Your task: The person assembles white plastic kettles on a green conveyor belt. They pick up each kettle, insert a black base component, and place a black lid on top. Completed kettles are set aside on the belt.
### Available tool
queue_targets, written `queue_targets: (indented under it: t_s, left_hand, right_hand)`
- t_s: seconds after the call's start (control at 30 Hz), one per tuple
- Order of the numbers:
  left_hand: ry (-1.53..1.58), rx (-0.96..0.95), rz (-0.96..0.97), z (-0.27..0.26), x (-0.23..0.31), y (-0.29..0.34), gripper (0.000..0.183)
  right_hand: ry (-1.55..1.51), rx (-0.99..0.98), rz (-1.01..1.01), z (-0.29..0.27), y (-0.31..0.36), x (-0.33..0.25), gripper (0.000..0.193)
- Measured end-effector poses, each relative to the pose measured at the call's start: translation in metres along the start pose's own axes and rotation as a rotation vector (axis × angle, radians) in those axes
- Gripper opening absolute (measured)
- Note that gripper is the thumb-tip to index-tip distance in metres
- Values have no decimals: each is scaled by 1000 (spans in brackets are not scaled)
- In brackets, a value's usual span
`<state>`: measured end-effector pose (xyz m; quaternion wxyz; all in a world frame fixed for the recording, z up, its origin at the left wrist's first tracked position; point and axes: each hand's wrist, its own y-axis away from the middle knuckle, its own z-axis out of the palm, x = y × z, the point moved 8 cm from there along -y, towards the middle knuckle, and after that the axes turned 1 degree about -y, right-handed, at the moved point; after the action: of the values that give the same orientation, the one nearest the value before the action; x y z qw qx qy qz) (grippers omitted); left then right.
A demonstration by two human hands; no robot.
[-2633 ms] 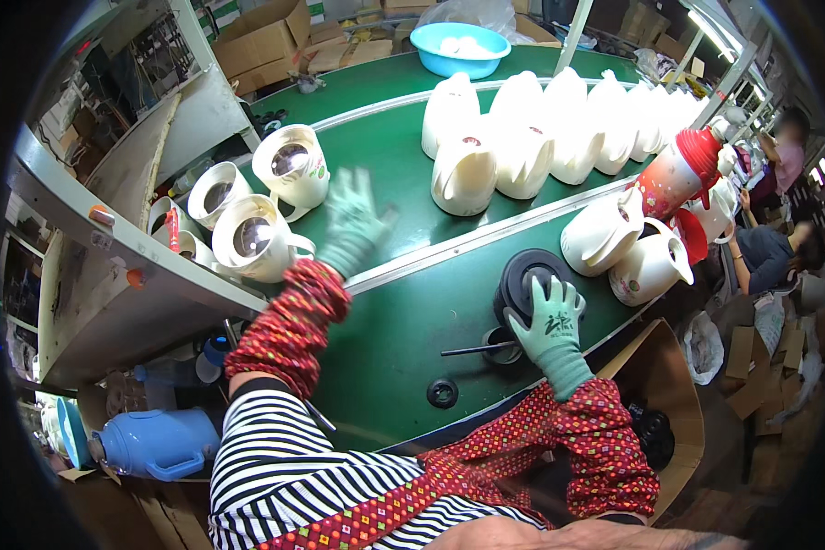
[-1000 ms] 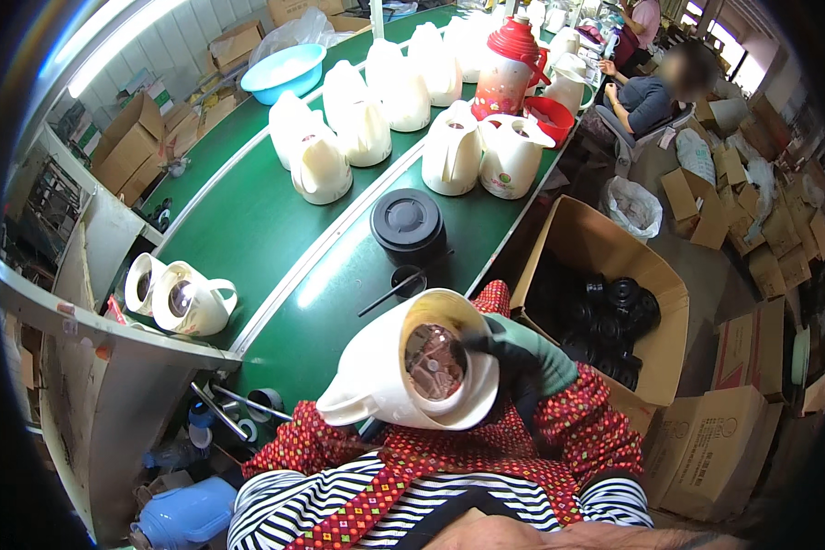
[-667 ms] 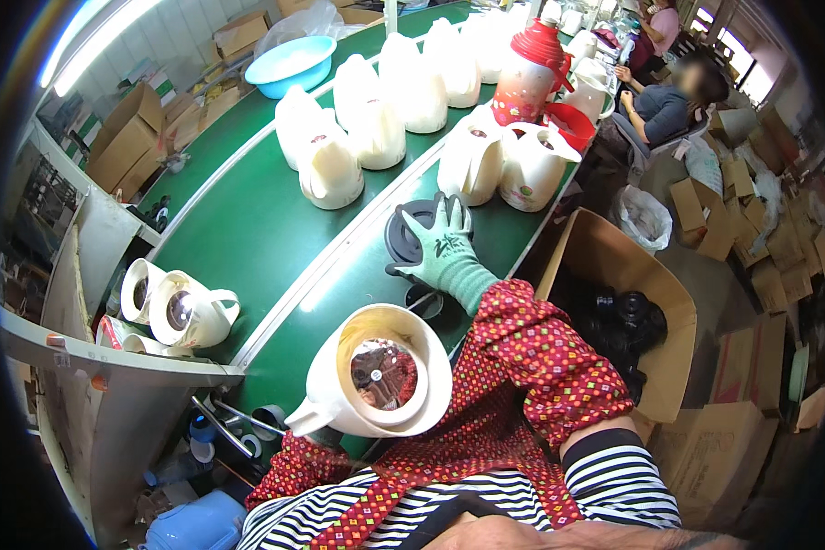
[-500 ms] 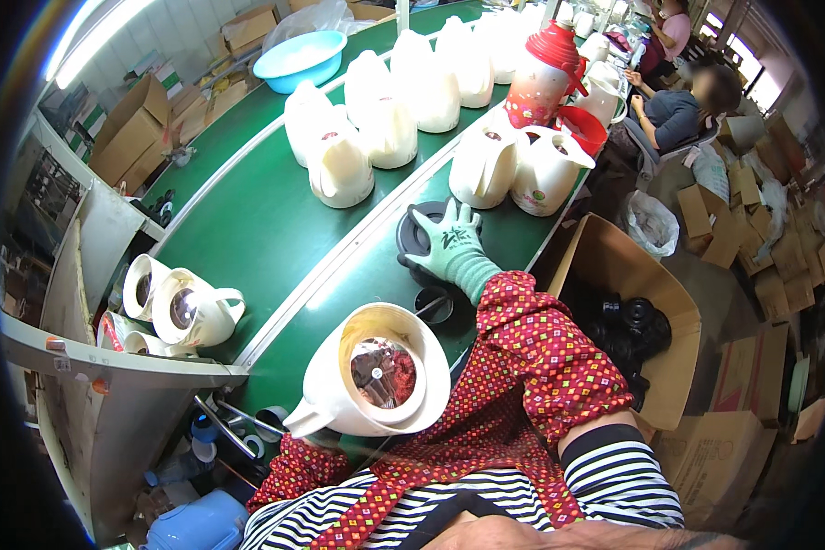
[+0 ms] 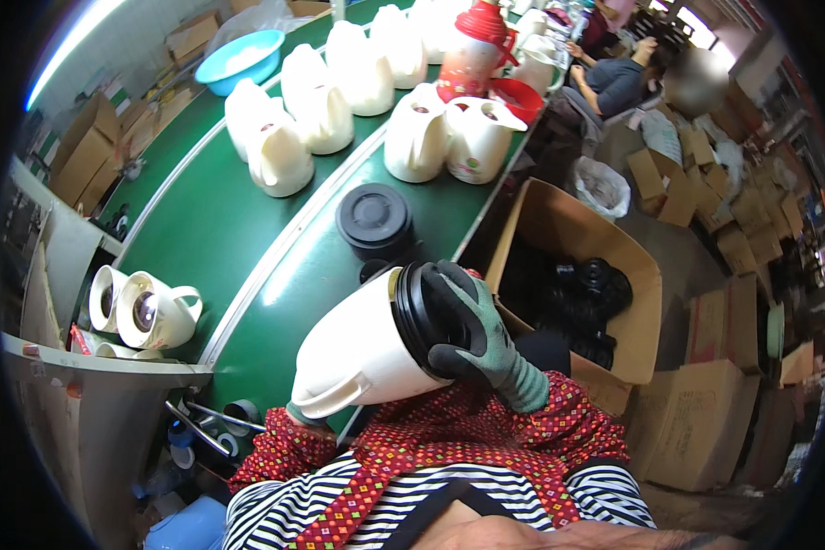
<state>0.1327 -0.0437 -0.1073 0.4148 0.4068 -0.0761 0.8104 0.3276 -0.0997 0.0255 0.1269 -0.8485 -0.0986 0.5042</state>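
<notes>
A white thermos jug (image 5: 353, 344) is held tilted on its side before my body, its wide end facing right. A black threaded plastic cap (image 5: 417, 316) sits at that wide end. My right hand (image 5: 486, 335), in a green and dark grey glove, is wrapped over the cap from the right, pressing it against the jug. My left hand (image 5: 304, 414) supports the jug from behind at its lower left; only a bit of glove shows and its fingers are hidden. Beyond the jug, several black round caps (image 5: 374, 220) stand stacked on the green work surface (image 5: 247, 238).
White jugs (image 5: 280, 156) stand in rows farther back, near a red flowered thermos (image 5: 472, 55) and a blue basin (image 5: 238, 62). More jugs (image 5: 147, 312) lie at the left. A carton (image 5: 646, 339) of black parts is at my right. A person (image 5: 610, 82) sits at the far right.
My right hand has come back from the black caps with one and brought it onto the jug's wide end. The jug has turned from facing up to lying sideways. The view has shifted right.
</notes>
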Motion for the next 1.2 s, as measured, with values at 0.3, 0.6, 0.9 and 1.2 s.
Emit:
queue_targets:
  t_s: [0.3,0.6,0.9,1.2]
  left_hand:
    - [-103,-85,-43,56,-22,2,33]
    - [-1448,134,1073,126,98,54,28]
    - [-231,64,65,96,37,35,27]
    - [-1670,-444,1120,243,106,82,34]
  right_hand:
    - [-235,166,-38,-30,76,-12,96]
    - [-1418,315,528,-23,104,38,69]
    - [-265,273,-273,-72,141,-53,90]
    - [-1578,84,180,-20,149,18,71]
